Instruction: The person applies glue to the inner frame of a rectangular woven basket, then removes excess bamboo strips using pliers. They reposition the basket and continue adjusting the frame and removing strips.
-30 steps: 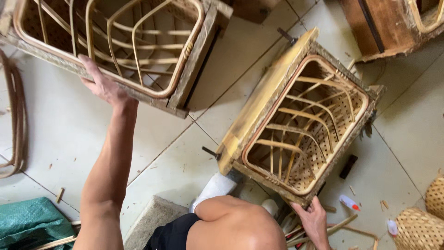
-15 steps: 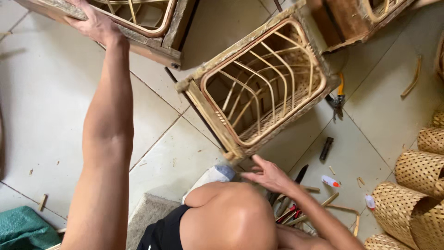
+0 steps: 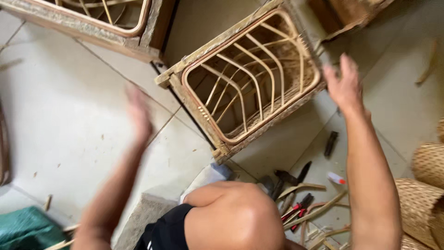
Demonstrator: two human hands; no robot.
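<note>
The right hand (image 3: 344, 85) reaches open-fingered at the frame's (image 3: 252, 81) far edge; the left hand (image 3: 138, 113), blurred, seems spread, empty. Both should seat firmly before turning it.

Rattan frame basket (image 3: 252, 76): pale tan ribs, light yellow-brown rim, darker brown woven band low inside, raw grey-brown wood edging. Second wooden frame (image 3: 92, 23) top left: same tan rattan, weathered grey-brown wood, dark shadowed side. Floor tiles (image 3: 60, 115): off-white, pale grey, thin darker grout lines, small brown specks. Woven baskets (image 3: 428, 185) at right: golden brown, tight weave pattern. Pliers (image 3: 296, 208): red handles, dark metal. Small tube (image 3: 336, 178): white with red-orange cap. Dark tool (image 3: 331, 144): black. Cloth (image 3: 25, 229) bottom left: teal green. Shorts (image 3: 164, 229): black. Loose rattan strips (image 3: 319, 210): light tan. Stone slab (image 3: 143, 215): speckled grey.
</note>
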